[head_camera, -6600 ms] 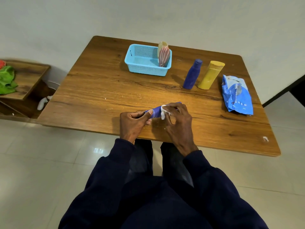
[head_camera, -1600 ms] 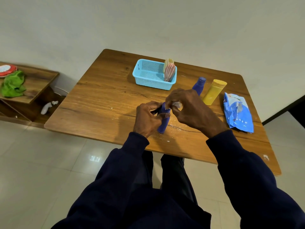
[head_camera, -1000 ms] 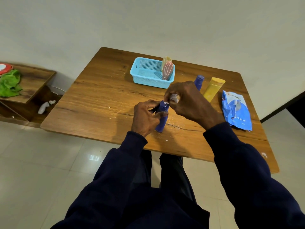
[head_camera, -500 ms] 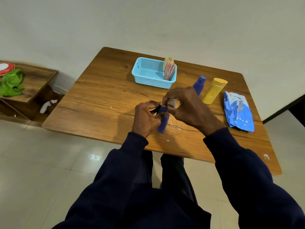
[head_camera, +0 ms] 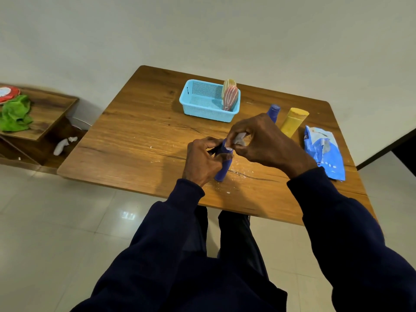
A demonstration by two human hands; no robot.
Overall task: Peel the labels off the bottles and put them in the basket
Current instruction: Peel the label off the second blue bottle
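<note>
Level: moderate indoor light, fairly even; wall (head_camera: 202,30) flat grey-white, dimmer toward the top corners.
Source: from above, going by a small bright glare patch on the floor tile (head_camera: 128,215) below the table's near-left corner.
Shadows: soft-edged; a short one on the left side of the basket (head_camera: 209,113).
Sharpness: table (head_camera: 139,140) grain crisp mid-frame; right hand (head_camera: 265,143) fingertips slightly soft.
Distortion: wide-angle; table edges splay, shelf (head_camera: 45,109) at frame left leans.
Dark areas: navy sleeves (head_camera: 337,233) near-black, little fold detail.

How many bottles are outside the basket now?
3: one blue bottle gripped by the left hand, a second blue bottle partly hidden behind the right hand pinching the label, and a yellow bottle beside it.
</note>
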